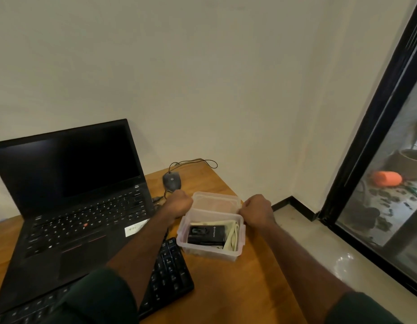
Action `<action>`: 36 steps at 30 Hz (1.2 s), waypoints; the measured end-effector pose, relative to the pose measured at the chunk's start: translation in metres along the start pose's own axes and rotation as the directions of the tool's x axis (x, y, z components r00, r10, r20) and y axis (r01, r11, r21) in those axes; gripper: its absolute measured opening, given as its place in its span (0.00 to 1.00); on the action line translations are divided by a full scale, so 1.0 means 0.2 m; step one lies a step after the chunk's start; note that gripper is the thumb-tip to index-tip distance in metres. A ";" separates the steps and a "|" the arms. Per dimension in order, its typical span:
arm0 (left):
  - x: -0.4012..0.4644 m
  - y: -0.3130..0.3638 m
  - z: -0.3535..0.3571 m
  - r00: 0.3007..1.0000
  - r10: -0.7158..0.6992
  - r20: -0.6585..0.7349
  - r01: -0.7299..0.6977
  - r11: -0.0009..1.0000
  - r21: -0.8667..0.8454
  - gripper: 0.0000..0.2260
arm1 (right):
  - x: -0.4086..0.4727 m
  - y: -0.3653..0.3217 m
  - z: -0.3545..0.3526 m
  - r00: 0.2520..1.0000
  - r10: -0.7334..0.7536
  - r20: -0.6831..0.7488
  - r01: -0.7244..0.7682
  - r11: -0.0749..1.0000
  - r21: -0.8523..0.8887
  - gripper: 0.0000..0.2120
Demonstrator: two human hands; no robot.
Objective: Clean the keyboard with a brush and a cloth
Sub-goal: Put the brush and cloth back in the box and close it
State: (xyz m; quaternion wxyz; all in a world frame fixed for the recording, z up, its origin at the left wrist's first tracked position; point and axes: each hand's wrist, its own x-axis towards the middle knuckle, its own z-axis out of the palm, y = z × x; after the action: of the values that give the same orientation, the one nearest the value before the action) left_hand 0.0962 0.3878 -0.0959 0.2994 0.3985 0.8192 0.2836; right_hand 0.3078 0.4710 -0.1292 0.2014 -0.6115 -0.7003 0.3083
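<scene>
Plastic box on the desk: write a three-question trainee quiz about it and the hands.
1. True or false: the lid is off the plastic box and held behind it.
2. What holds the lid? A) left hand only B) right hand only C) both hands
3. Fill in: inside the box, a black case lies beside a pale ____.

Key: 1 true. 2 C. 3 cloth.
</scene>
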 end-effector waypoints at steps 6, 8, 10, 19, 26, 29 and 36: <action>0.01 0.01 -0.02 0.991 0.042 -0.129 -0.059 0.989 -0.136 0.13 | -0.05 -0.03 -0.04 0.972 -0.076 -0.220 0.149 0.930 0.335 0.08; -0.02 0.02 -0.06 0.981 0.091 -0.172 -0.116 0.984 -0.137 0.14 | -0.07 -0.06 -0.07 0.957 -0.100 -0.274 0.211 0.885 0.414 0.07; -0.06 0.02 -0.10 0.986 0.052 -0.161 -0.095 0.958 -0.272 0.14 | -0.11 -0.07 -0.09 0.951 -0.146 -0.272 0.260 0.851 0.455 0.07; -0.37 -0.08 -0.18 0.990 -0.002 -0.138 -0.065 0.876 -0.478 0.08 | -0.39 0.03 -0.12 0.924 -0.310 -0.223 0.378 0.824 0.423 0.07; -0.49 -0.16 -0.14 0.991 0.015 -0.132 -0.061 0.935 -0.351 0.06 | -0.59 0.10 -0.11 0.923 -0.324 -0.208 0.384 0.825 0.415 0.10; -0.52 -0.19 -0.11 0.988 0.021 -0.153 -0.070 0.943 -0.325 0.05 | -0.62 0.11 -0.11 0.921 -0.317 -0.225 0.383 0.841 0.383 0.07; -0.56 -0.23 -0.05 0.983 0.039 -0.179 -0.079 0.971 -0.224 0.05 | -0.67 0.10 -0.09 0.932 -0.270 -0.241 0.343 0.872 0.350 0.05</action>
State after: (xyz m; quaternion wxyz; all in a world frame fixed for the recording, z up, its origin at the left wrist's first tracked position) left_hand 0.1234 0.2699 -0.0932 0.2623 0.3592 0.7915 0.4191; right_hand 0.3576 0.3437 -0.1178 0.4282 -0.4662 -0.6923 0.3465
